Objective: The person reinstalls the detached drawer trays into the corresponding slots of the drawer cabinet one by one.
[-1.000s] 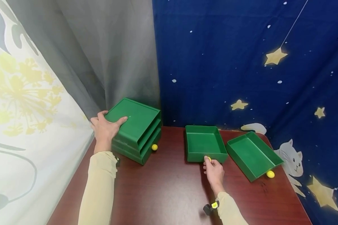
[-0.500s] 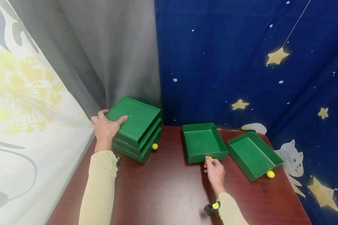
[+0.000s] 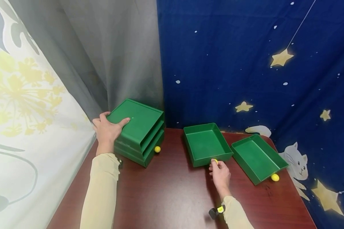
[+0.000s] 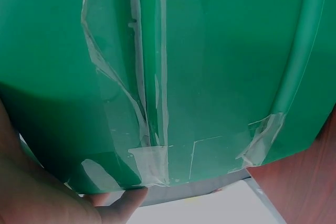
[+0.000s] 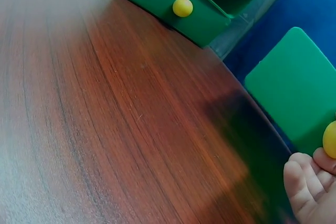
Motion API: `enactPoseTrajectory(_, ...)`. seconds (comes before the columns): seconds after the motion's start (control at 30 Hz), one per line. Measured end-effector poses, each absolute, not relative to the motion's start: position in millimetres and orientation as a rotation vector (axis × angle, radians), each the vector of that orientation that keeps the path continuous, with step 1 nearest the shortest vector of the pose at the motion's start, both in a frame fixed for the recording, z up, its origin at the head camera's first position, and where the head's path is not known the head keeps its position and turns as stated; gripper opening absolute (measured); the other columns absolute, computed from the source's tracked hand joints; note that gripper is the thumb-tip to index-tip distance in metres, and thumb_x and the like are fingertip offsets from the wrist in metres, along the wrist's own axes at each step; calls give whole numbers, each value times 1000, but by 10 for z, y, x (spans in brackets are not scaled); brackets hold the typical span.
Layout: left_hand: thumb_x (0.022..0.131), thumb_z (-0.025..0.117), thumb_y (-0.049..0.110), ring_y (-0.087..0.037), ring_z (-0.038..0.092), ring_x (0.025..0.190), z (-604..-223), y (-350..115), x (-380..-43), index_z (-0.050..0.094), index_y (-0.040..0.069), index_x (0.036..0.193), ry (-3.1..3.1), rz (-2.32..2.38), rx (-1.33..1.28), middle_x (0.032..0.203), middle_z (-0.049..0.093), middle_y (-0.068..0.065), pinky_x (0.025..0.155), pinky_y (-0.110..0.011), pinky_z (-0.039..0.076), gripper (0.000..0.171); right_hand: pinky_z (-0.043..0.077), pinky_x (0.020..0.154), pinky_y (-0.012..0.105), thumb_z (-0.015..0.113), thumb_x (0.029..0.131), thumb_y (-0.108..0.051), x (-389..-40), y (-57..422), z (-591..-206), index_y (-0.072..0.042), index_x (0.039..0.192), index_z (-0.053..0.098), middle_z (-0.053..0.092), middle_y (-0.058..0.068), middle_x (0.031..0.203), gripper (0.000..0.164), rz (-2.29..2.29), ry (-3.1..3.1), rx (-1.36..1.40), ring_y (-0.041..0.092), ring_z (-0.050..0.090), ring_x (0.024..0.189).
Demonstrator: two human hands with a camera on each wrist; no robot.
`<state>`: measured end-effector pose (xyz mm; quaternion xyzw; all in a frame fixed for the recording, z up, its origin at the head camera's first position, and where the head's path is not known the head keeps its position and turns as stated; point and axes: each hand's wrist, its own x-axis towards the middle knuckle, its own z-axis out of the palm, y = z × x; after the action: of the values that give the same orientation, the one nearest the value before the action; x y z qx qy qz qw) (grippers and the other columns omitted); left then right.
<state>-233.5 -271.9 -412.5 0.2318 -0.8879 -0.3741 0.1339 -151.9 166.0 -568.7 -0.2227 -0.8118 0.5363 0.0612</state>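
Note:
A green drawer cabinet (image 3: 137,121) stands at the left of the table, with open slots above a bottom drawer that has a yellow knob (image 3: 157,149). My left hand (image 3: 107,130) grips the cabinet's left back edge, thumb on top; the left wrist view shows clear tape (image 4: 152,166) along its side. My right hand (image 3: 221,175) pinches the yellow knob (image 5: 331,140) of a green drawer (image 3: 204,143). That drawer is turned askew, and a shadow lies on the table below it. Inside, the drawer holds nothing visible.
A second loose green drawer (image 3: 258,159) lies at the right, its yellow knob (image 3: 275,177) facing the table's right side. The dark red table (image 3: 166,197) meets a grey curtain (image 3: 126,54) and a blue starry curtain (image 3: 218,63) behind, and a white cloth (image 3: 46,127) at left.
The drawer in my right hand has turned a little, its far side swinging left and its knob end shifting slightly right. My left hand and the cabinet have stayed in place.

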Motion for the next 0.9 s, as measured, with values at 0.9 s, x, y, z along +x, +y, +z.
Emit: enactPoseTrajectory(0.9, 75, 68, 80, -41, 25, 136, -4149, -2726, -2334, 31, 20, 157, -2584, -1097, 678, 147, 25, -26, 92, -58, 45, 108, 52, 64, 26, 59, 101, -46, -1502, 1643, -5672, -14, 97, 70, 78, 10, 91, 35, 1583, -2444, -558, 10, 68, 64)
